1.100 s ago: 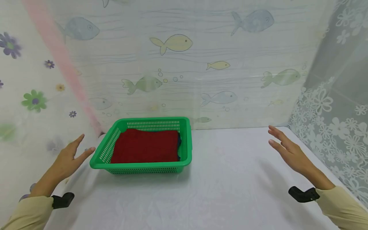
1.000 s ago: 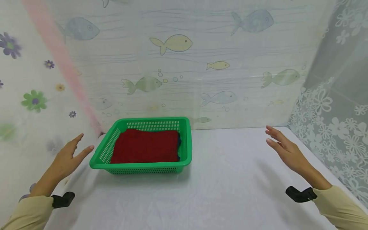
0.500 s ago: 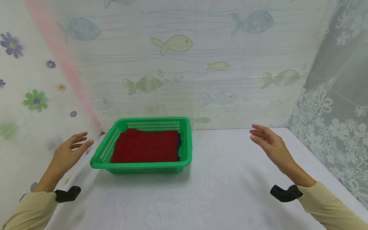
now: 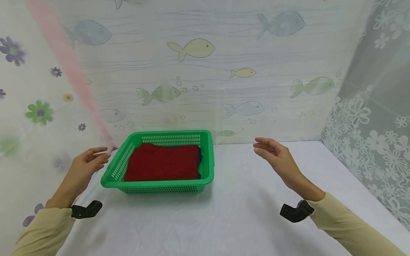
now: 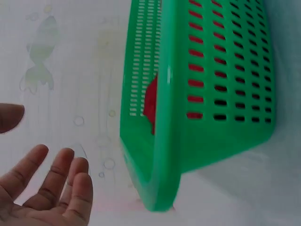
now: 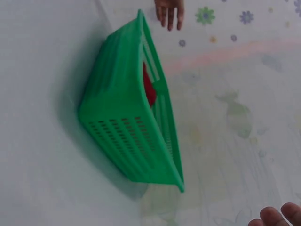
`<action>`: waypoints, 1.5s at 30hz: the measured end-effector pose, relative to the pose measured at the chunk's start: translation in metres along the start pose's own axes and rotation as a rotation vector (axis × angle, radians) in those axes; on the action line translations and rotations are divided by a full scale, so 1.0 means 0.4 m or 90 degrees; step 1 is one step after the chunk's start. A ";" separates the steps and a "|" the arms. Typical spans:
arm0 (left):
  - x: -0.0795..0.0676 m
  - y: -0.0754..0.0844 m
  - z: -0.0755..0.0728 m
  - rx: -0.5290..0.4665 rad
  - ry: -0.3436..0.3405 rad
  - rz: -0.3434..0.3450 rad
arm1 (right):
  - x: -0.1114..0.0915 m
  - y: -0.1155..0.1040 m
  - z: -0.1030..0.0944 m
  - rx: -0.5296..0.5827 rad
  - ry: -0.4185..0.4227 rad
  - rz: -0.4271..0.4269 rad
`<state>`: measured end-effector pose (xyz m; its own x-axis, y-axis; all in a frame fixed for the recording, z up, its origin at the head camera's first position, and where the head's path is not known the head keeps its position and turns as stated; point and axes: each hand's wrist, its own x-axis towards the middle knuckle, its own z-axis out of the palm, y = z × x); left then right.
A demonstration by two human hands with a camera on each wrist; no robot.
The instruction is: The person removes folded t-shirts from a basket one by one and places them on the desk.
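- Head view: the green basket point(image 4: 160, 184) stands at the far left of the white table point(image 4: 237, 220), with red cloth point(image 4: 163, 163) lying inside
- The right hand point(image 4: 283, 165) has come leftward over the past second, but is well apart from the basket's right side; thumb and loosely bent fingers leave a narrow gap, holding nothing
- The left hand point(image 4: 84, 169) has shifted slightly right, just beside the basket's left rim without touching; its grip is wider, also holding nothing
- Basket and cloth have stayed put; the hands flank them more closely, seemingly an approach, contact not yet made
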<state>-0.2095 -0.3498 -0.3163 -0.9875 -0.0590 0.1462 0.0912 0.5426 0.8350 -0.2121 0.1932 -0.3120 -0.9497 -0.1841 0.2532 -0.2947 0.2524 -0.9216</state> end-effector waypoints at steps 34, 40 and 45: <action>0.067 0.043 0.107 0.027 -0.098 -0.160 | 0.153 -0.094 0.265 0.151 -0.122 0.080; 0.070 0.035 0.124 0.043 -0.109 -0.168 | 0.176 -0.081 0.307 0.154 -0.120 0.105; 0.071 0.030 0.137 0.053 -0.111 -0.183 | 0.194 -0.066 0.334 0.154 -0.112 0.120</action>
<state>-0.2435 -0.2990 -0.3314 -0.9791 -0.0789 -0.1874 -0.1973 0.5918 0.7816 -0.2638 0.0453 -0.3075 -0.9462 -0.3214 0.0378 -0.0631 0.0687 -0.9956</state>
